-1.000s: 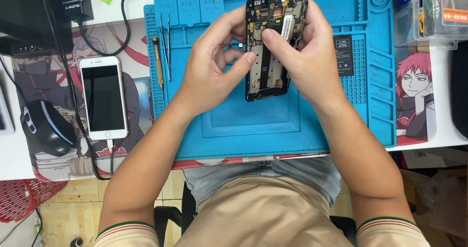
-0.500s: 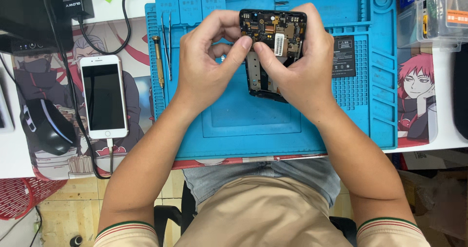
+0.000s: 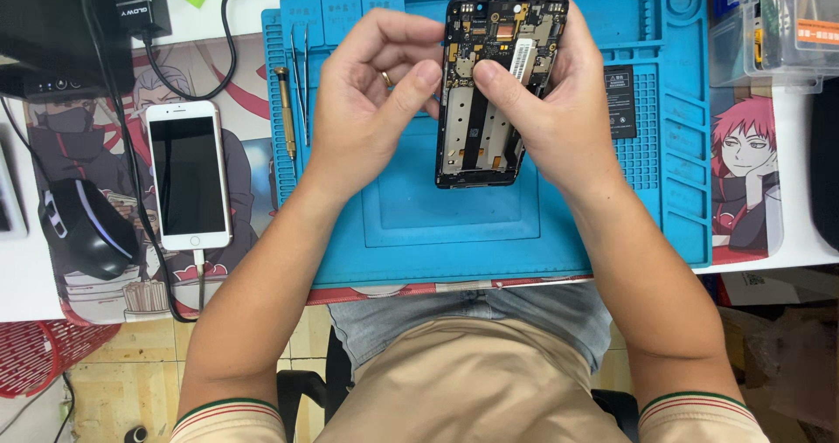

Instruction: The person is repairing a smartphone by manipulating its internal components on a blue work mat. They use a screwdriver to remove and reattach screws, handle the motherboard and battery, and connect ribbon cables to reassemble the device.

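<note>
- The opened smartphone [image 3: 491, 93] is gripped upright by the right hand [image 3: 546, 102], upper centre of the frame, above the blue repair mat [image 3: 454, 224].
- The left hand [image 3: 371, 111] pinches at its circuit board edge.
- Component removal seems underway; a delicate fingertip pull is called for next.

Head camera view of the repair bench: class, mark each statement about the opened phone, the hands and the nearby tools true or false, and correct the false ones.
1. The right hand grips the opened phone, its thumb pressed on the circuit board. True.
2. The opened phone lies flat on the blue repair mat, untouched. False: both hands hold it up above the mat.
3. A white smartphone lies screen up, left of the mat, with a cable plugged in. True.
4. The left hand holds the screwdriver. False: the screwdriver lies on the mat's left edge beside the tweezers.
5. A black computer mouse sits left of the white smartphone. True.
</note>
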